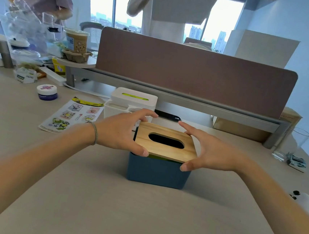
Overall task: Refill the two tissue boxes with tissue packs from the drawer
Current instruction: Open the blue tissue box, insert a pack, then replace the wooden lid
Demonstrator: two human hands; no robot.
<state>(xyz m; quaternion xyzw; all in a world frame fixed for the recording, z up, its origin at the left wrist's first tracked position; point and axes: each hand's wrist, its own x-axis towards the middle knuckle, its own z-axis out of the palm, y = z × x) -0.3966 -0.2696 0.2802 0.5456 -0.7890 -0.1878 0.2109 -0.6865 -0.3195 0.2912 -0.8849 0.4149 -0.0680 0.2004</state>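
Note:
A blue tissue box stands on the desk in front of me. Its wooden lid, with a dark oval slot, sits tilted on the box top. A thin green strip shows under the lid's front edge. My left hand grips the lid's left side with thumb at the front corner. My right hand grips the right side the same way. Behind the blue box stands a white tissue box with a green pack showing through its top slot. No drawer is in view.
A sticker sheet and a small purple jar lie to the left. A drinking glass stands at the right edge. A brown partition closes the back. Two people stand beyond it.

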